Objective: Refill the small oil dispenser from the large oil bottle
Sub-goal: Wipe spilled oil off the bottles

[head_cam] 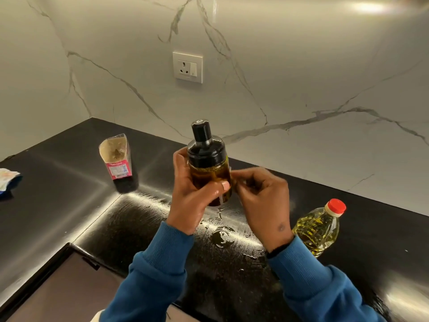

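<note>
**Above the counter: dispenser upright, cap on**

Small oil dispenser (210,167) is held off the black counter (69,205), long axis near vertical, black cap (201,133) on top. Left hand (195,194) wraps the glass body; right hand (260,201) pinches at its right side. Large oil bottle (319,226) stands capped, nearer the right hand.

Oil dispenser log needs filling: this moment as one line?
left hand: holds dispenser aloft, capped | right hand: pinches its side | bottle: capped, on counter
</note>
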A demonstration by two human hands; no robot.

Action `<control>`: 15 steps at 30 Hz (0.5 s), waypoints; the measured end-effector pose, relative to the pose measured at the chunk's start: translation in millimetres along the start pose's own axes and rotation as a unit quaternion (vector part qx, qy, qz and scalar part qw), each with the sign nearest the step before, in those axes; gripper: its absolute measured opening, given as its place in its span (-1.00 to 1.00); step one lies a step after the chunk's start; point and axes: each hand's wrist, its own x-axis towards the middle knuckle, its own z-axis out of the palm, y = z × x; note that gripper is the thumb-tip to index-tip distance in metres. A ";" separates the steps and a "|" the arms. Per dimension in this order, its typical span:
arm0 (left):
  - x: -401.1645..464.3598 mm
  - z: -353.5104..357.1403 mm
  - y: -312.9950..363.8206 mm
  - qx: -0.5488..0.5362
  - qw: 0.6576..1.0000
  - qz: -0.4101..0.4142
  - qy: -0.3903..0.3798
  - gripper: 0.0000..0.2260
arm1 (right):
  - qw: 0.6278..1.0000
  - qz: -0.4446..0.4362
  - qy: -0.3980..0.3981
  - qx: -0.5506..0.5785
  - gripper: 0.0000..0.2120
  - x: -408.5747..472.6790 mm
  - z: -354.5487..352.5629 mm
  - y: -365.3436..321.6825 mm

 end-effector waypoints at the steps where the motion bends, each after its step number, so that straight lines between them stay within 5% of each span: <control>1: 1.2 -2.1 1.2 0.004 1.000 0.000 0.007 -0.39 | 1.000 0.009 -0.004 -0.003 -0.83 -4.5 0.2 2.6; 10: -11.8 -9.4 -19.9 -0.009 0.997 -0.077 0.003 -0.46 | 0.994 -0.043 0.063 0.080 -0.76 9.2 -7.5 -26.5; 15: -15.2 -13.6 -27.6 -0.073 0.992 -0.099 -0.003 -0.61 | 0.995 0.006 0.034 0.093 -0.79 8.4 -6.8 -12.5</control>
